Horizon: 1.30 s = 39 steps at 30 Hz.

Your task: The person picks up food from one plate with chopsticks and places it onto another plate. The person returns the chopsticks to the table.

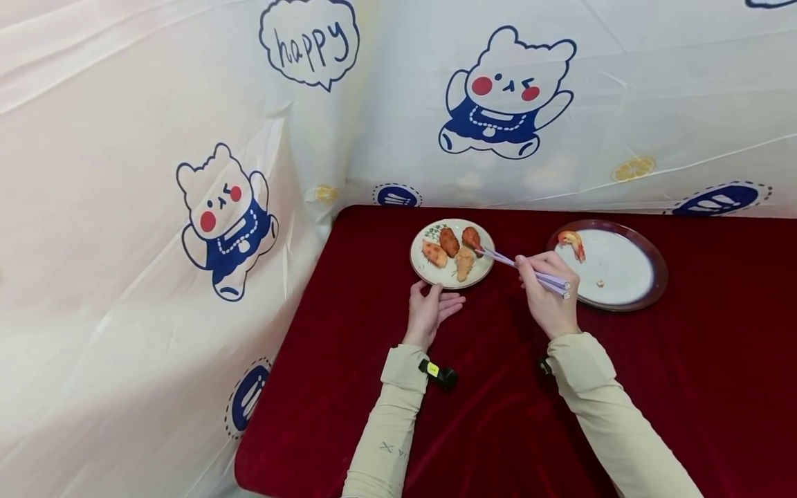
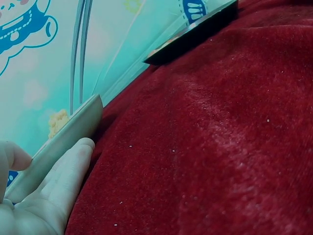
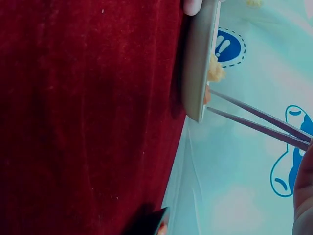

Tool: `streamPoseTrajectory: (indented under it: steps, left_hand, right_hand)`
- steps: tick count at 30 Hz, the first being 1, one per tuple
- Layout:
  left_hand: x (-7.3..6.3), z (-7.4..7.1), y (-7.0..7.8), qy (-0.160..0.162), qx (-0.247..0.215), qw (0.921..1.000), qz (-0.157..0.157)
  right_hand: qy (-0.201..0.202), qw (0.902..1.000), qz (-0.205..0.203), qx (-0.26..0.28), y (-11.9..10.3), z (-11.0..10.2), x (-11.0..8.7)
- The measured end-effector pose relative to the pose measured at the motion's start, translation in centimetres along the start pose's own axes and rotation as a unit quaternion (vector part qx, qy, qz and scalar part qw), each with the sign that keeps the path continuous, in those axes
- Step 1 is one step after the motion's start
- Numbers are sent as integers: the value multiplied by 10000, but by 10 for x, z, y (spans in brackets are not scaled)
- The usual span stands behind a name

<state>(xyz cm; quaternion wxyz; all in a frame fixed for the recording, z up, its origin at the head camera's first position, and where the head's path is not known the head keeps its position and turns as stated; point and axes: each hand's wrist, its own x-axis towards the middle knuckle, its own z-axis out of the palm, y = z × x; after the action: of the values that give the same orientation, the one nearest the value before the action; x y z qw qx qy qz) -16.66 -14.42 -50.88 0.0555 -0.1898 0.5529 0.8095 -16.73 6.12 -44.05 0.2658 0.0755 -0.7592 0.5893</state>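
In the head view a small white plate carries several fried pieces and green leaf marks. My left hand holds its near edge, thumb at the rim and straight fingers low alongside, as the left wrist view shows. My right hand grips a pair of lilac chopsticks. Their tips are at the reddish-brown fried piece on the plate's right side; whether they pinch it I cannot tell. Beside it lie a brown piece, a pale crumbly piece and an orange-tan piece.
Right of the small plate stands a larger brown-rimmed plate with a shrimp and a small crumb. Both plates rest on a dark red velvet cloth. A printed white curtain hangs behind and to the left.
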Motion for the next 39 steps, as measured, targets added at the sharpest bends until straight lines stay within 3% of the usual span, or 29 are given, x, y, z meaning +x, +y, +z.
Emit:
streamPoseTrajectory:
  steps: [25,34,39]
  left_hand:
    - [-3,-1,-1,-28,-40,10000,18]
    - [-1,0,-1,9,-47,10000,42]
    - [-2,1,0,5,-56,10000,30]
  right_hand:
    - [-169,9998,-33,77,19,24,3]
    - [-290,9988,61,380,21,28,3]
    - [-276,9992,-146,231,22,27,3]
